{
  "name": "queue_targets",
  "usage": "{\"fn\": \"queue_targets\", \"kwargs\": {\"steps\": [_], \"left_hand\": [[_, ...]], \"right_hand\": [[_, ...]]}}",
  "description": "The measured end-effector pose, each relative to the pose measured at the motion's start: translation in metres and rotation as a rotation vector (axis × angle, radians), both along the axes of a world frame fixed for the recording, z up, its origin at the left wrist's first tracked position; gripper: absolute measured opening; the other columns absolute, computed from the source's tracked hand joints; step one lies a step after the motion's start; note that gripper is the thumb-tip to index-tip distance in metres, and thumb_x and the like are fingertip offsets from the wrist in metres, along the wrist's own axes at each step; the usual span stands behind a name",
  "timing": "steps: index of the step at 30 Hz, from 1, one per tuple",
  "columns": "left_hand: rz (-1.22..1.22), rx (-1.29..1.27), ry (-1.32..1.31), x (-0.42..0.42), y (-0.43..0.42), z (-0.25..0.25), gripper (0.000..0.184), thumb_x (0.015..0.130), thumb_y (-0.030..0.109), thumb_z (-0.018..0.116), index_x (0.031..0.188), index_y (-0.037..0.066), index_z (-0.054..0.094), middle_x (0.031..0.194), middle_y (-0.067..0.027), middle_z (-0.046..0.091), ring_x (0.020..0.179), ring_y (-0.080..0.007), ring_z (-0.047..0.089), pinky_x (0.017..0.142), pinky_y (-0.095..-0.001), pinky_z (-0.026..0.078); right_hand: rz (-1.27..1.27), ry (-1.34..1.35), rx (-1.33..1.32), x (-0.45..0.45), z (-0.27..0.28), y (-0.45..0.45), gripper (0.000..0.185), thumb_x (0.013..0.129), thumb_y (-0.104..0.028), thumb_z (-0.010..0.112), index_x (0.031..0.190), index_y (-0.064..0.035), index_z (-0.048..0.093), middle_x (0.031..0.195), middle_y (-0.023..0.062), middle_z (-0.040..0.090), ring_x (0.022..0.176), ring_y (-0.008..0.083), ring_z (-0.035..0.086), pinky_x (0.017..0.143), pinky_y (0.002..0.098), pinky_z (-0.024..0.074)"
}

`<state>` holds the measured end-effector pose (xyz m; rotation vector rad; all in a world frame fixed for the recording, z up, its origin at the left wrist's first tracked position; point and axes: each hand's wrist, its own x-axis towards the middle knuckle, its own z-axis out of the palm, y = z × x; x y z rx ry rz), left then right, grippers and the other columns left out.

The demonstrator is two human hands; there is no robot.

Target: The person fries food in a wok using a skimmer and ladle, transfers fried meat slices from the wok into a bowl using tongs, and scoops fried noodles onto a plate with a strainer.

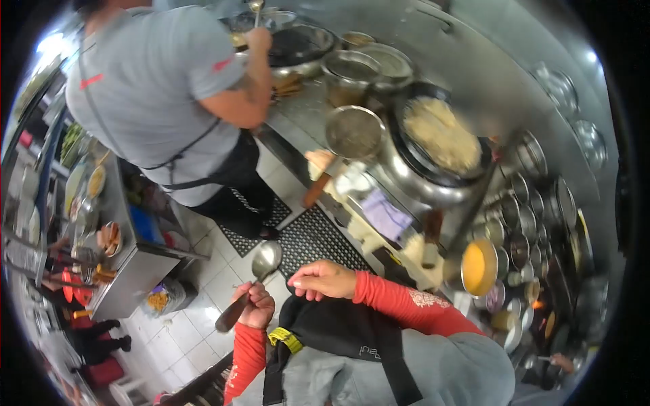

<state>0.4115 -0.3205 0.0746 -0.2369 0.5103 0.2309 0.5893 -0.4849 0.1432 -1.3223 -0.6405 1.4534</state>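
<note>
Ladle gripped in the left hand over the kitchen floor

A metal ladle (pixel 267 260) is grasped by its dark handle in the left hand (pixel 256 308), the fingers wrapped around it, and its bowl is held out ahead, away from the body. The right hand (pixel 322 281) is held just beside, apart from the ladle, with its fingers loosely bent (whether anything small is pinched between the fingertips cannot be told). Both forearms are covered by red sleeves (pixel 399 304).

Beneath the hands, a black perforated mat (pixel 315 237) is laid on pale floor tiles (pixel 172 348). Ahead and to the right, a wok (pixel 416 163) is filled with pale, frothy contents. Near it, a round strainer (pixel 354 133) is seen with its wooden handle pointed towards the mat, and a purple cloth (pixel 386 214) is laid close by. Farther right, an orange liquid (pixel 479 266) is contained in a metal pot (pixel 454 272). On the left, another ladle (pixel 256 6) is held up by a co-worker (pixel 149 101) in a grey shirt.
</note>
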Motion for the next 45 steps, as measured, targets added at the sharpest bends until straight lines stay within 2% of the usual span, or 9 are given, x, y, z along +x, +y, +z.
{"fn": "queue_targets", "kwargs": {"steps": [8, 15, 21, 26, 28, 31, 33, 38, 45], "left_hand": [[-0.335, 0.352, -0.013, 0.029, -0.051, 0.123, 0.023, 0.088, 0.019, 0.044, 0.093, -0.001, 0.055, 0.06, 0.0043, 0.043, 0.047, -0.0083, 0.039, 0.043, -0.0238, 0.036], [-0.597, 0.83, 0.148, 0.101, -0.114, 0.171, 0.025, 0.089, 0.025, 0.049, 0.068, 0.013, 0.044, 0.054, 0.0039, 0.039, 0.042, -0.0097, 0.034, 0.04, -0.0253, 0.031], [-0.51, 1.287, 0.011, 0.185, -0.167, 0.136, 0.021, 0.086, 0.026, 0.056, 0.091, 0.006, 0.052, 0.068, -0.0047, 0.055, 0.058, -0.0133, 0.053, 0.051, -0.0256, 0.044], [-0.702, 1.671, -0.47, 0.254, -0.118, 0.093, 0.028, 0.089, 0.029, 0.057, 0.102, 0.005, 0.051, 0.08, -0.0056, 0.058, 0.073, -0.0148, 0.059, 0.064, -0.0273, 0.049], [-0.302, 2.5, -0.164, 0.286, -0.054, 0.037, 0.043, 0.084, 0.036, 0.062, 0.107, 0.001, 0.052, 0.091, -0.0143, 0.063, 0.085, -0.028, 0.063, 0.075, -0.0361, 0.049], [-0.716, 2.747, 0.294, 0.303, 0.034, 0.0, 0.057, 0.076, 0.039, 0.063, 0.113, -0.004, 0.053, 0.112, -0.0254, 0.056, 0.104, -0.0374, 0.056, 0.09, -0.0411, 0.044], [-0.804, 2.52, 0.222, 0.322, 0.081, -0.082, 0.064, 0.078, 0.041, 0.063, 0.116, -0.008, 0.048, 0.108, -0.024, 0.058, 0.1, -0.03, 0.059, 0.087, -0.0385, 0.047], [-1.163, 0.975, -0.103, 0.306, 0.062, -0.041, 0.04, 0.084, 0.025, 0.06, 0.118, 0.008, 0.046, 0.101, -0.0166, 0.059, 0.074, -0.0235, 0.06, 0.056, -0.0344, 0.05], [-0.953, 1.107, -0.192, 0.259, 0.102, -0.033, 0.045, 0.084, 0.016, 0.057, 0.123, 0.001, 0.041, 0.075, -0.0072, 0.056, 0.041, -0.0106, 0.046, 0.033, -0.0211, 0.037]], "right_hand": [[-0.131, -0.037, 0.277, -0.005, 0.054, -0.1, 0.03, 0.092, -0.027, 0.053, 0.1, 0.0005, 0.062, 0.082, 0.0043, 0.064, 0.069, 0.0086, 0.057, 0.064, 0.0219, 0.0478], [-0.227, 0.116, 0.316, -0.014, 0.084, -0.143, 0.038, 0.096, -0.031, 0.046, 0.107, 0.0016, 0.061, 0.084, 0.006, 0.064, 0.073, 0.0099, 0.058, 0.068, 0.0222, 0.048], [-0.59, 0.566, 0.327, -0.023, 0.099, -0.152, 0.042, 0.093, -0.033, 0.047, 0.119, -0.0001, 0.046, 0.082, 0.0165, 0.063, 0.059, 0.0193, 0.062, 0.056, 0.0298, 0.053], [-1.072, 0.214, 0.371, -0.008, 0.089, -0.15, 0.049, 0.082, -0.006, 0.056, 0.127, 0.0018, 0.039, 0.074, 0.0092, 0.055, 0.046, 0.0136, 0.048, 0.039, 0.0269, 0.0434], [-1.167, 0.034, 0.343, 0.004, 0.076, -0.154, 0.054, 0.08, -0.005, 0.056, 0.13, 0.0012, 0.037, 0.073, 0.0066, 0.053, 0.045, 0.0123, 0.048, 0.038, 0.0251, 0.0421], [-1.352, -0.181, 0.229, 0.019, 0.08, -0.153, 0.058, 0.081, -0.008, 0.056, 0.133, 0.0004, 0.034, 0.073, 0.0046, 0.053, 0.046, 0.0111, 0.048, 0.038, 0.0229, 0.0408], [-1.424, -0.123, 0.42, 0.034, 0.066, -0.148, 0.06, 0.084, -0.008, 0.056, 0.137, -0.0034, 0.029, 0.087, 0.0075, 0.055, 0.052, 0.0096, 0.051, 0.041, 0.0218, 0.0444], [-1.66, -0.267, 0.198, 0.044, 0.026, -0.125, 0.066, 0.084, -0.001, 0.053, 0.142, -0.0074, 0.023, 0.079, 0.0047, 0.052, 0.048, 0.0084, 0.048, 0.036, 0.022, 0.0405], [-1.732, -0.412, 0.149, 0.073, 0.023, -0.14, 0.065, 0.082, 0.003, 0.05, 0.141, -0.0035, 0.024, 0.074, 0.0015, 0.052, 0.049, 0.0055, 0.046, 0.04, 0.0208, 0.0388]]}}
